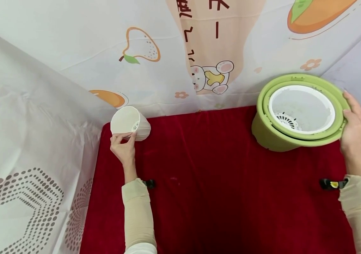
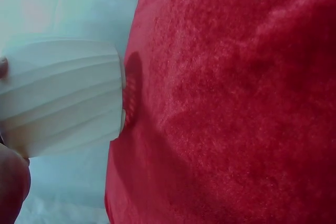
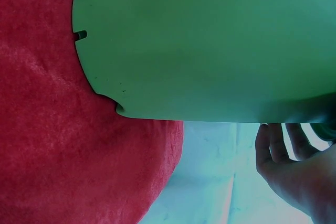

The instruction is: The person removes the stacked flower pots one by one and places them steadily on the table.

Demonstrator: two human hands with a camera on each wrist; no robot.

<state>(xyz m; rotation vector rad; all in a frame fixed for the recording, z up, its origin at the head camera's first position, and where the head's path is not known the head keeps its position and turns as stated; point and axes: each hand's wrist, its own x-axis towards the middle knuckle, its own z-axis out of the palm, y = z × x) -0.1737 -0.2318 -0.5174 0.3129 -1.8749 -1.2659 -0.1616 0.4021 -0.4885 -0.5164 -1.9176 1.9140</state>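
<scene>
planter point(image 1: 131, 121), white, ribbed: far left corner of red cloth point(image 1: 215, 169); rim pinched between thumb and fingers of left hand point(image 1: 124, 148). green pot point(image 1: 272, 135): far right of cloth; white liner point(image 1: 310, 102) nested inside; right edge gripped by part-open right hand point(image 1: 355, 128).

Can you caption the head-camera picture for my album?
Left hand pinches a white flowerpot; right hand grips nested green flowerpots.

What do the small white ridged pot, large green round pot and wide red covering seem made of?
Small white ridged pot: probably matte plastic; thin rim and moulded-looking slanting ridges.
Large green round pot: likely plastic, smooth and dull; neat notches at its base edge.
Wide red covering: apparently velvety fabric, soft-looking; fine pile shows in both wrist views.
</scene>
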